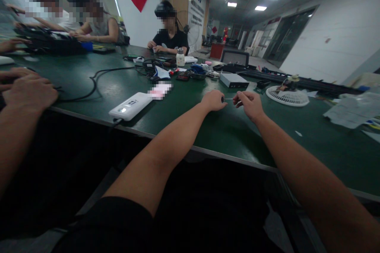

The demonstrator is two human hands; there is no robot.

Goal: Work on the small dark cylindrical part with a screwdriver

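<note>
Over the green table (178,120), my left hand (213,101) is closed around a small round black part (222,99). My right hand (249,103) pinches a thin metal rod (229,99), whose other end reaches the black part. What the rod belongs to is hidden by the fingers. Behind my hands lies a silver-grey box (234,80). To the right of my right hand is a round white grille (287,96) with a motor-like piece on top.
A white power bank (130,106) with a cable lies left. Cables, a small bottle (180,57) and assorted parts fill the table's middle. Clear plastic bags (353,106) lie right. A neighbour's hands (29,89) rest at the left edge; several people sit across the table.
</note>
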